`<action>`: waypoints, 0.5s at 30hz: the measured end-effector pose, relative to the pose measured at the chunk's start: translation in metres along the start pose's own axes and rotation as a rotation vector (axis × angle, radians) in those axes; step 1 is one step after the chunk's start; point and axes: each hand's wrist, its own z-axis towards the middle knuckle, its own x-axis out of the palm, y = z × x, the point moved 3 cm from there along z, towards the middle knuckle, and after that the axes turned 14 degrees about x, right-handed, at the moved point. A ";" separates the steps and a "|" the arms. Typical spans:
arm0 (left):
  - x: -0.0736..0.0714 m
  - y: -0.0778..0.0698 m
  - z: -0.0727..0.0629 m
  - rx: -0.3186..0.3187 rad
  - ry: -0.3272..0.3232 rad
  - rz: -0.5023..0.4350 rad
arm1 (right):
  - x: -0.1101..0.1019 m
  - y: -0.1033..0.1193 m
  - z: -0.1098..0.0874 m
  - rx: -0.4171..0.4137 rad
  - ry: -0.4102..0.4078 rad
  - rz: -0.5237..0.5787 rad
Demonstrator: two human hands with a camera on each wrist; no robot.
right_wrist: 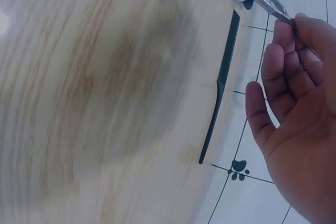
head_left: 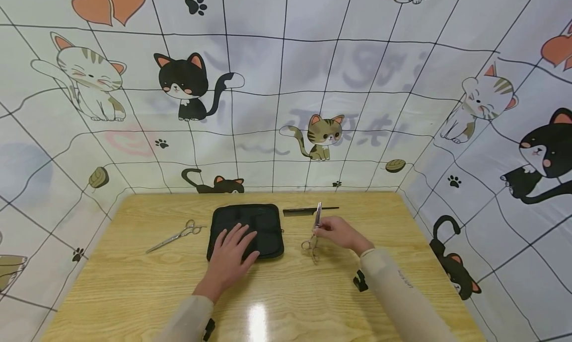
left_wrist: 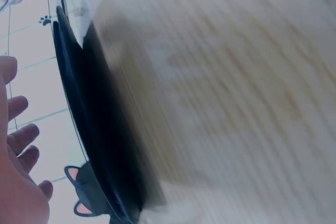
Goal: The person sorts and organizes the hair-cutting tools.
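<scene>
My right hand pinches a pair of silver scissors between thumb and fingers near the blades. The blades point away from me, and the finger loops hang toward the table. Over a flat black zip case my left hand lies with fingers spread, holding nothing; whether it touches the case I cannot tell. Seen edge-on in the left wrist view, the case looks thin. Just beyond the right hand, a black tail comb lies on the table, also visible in the right wrist view.
A second pair of silver scissors lies left of the case on the wooden table. Cat-printed cloth walls stand close behind the table and at both sides. Black straps show by the sleeves.
</scene>
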 end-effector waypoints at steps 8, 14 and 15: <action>0.006 -0.016 0.019 0.049 -0.031 0.012 | 0.015 0.003 0.005 0.008 -0.072 0.065; 0.010 -0.027 0.031 0.056 -0.002 0.021 | 0.026 0.009 0.007 0.017 -0.092 0.148; 0.011 -0.029 0.033 0.057 0.005 0.027 | 0.028 0.010 0.007 0.018 -0.092 0.166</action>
